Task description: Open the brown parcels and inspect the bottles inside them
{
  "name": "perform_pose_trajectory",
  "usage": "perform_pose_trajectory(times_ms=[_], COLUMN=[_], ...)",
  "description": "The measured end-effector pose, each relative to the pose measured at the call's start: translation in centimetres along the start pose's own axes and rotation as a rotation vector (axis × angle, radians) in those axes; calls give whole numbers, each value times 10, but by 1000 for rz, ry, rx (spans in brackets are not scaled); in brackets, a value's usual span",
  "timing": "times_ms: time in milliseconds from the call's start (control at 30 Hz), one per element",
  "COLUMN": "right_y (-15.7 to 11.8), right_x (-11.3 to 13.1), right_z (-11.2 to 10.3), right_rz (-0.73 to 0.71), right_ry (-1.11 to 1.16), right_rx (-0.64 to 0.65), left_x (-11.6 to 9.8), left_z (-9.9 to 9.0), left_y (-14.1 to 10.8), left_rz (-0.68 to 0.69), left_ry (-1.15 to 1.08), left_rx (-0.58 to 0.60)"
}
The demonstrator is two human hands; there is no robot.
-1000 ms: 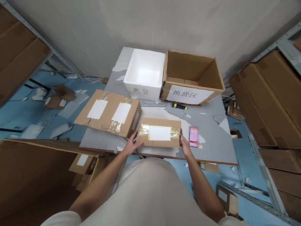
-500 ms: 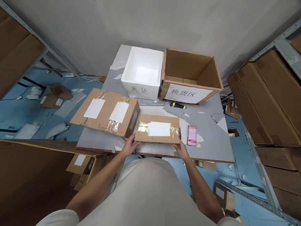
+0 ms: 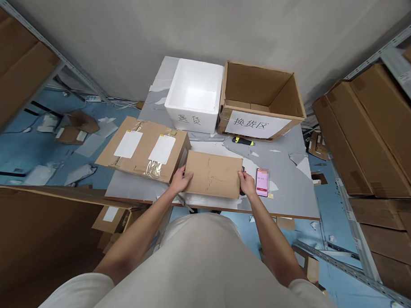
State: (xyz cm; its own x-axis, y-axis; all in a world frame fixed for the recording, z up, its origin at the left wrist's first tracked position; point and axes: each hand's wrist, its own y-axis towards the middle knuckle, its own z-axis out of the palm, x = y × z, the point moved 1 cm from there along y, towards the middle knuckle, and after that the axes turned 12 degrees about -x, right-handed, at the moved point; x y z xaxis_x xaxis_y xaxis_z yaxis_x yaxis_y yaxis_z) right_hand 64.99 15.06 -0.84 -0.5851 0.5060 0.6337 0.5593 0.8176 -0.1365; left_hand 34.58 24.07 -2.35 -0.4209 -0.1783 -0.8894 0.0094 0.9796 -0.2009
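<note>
Between my two hands is a small brown cardboard box [image 3: 213, 174], its plain, creased side turned up toward me with no label showing. My left hand [image 3: 181, 179] grips its left end, thumb on the near face. At the right end my right hand [image 3: 246, 183] has its fingers wrapped round the edge. Left of it lies a larger taped carton [image 3: 145, 147] with two white labels. A dark object with a bit of red, partly hidden, lies just behind my right hand. A phone [image 3: 262, 182] with a pink screen rests further right.
Along the back of the grey table [image 3: 291, 193] stand a white foam box [image 3: 193, 120] and an open cardboard box [image 3: 260, 124] with a handwritten sign. A black and yellow utility knife [image 3: 243, 141] lies before them. Shelves with cartons [image 3: 371, 137] flank the right side.
The small box has been turned over, so its labelled, taped side no longer shows and a plain side faces up. My hands have moved from its near corners up along its ends.
</note>
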Motion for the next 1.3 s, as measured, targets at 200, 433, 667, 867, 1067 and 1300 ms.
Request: perform_pose_trajectory(times_ms=[200, 433, 667, 867, 1067, 1300], right_y=[8, -23, -66, -67, -52, -16], right_x=[-1, -38, -70, -58, -39, -9], right_z=[12, 19, 27, 24, -8, -18], right_rz=[73, 126, 22, 78, 24, 50], right_ry=[-58, 315, 485, 572, 506, 213], right_rx=[5, -64, 203, 259, 177, 28], left_x=[11, 44, 76, 65, 19, -13], left_z=[10, -2, -14, -8, -22, -5], left_y=[-1, -19, -42, -46, -39, -7], left_rz=[-88, -129, -118, -65, 87, 129], left_ry=[-26, -123, -239, -192, -84, 83], left_rx=[40, -2, 244, 271, 106, 51])
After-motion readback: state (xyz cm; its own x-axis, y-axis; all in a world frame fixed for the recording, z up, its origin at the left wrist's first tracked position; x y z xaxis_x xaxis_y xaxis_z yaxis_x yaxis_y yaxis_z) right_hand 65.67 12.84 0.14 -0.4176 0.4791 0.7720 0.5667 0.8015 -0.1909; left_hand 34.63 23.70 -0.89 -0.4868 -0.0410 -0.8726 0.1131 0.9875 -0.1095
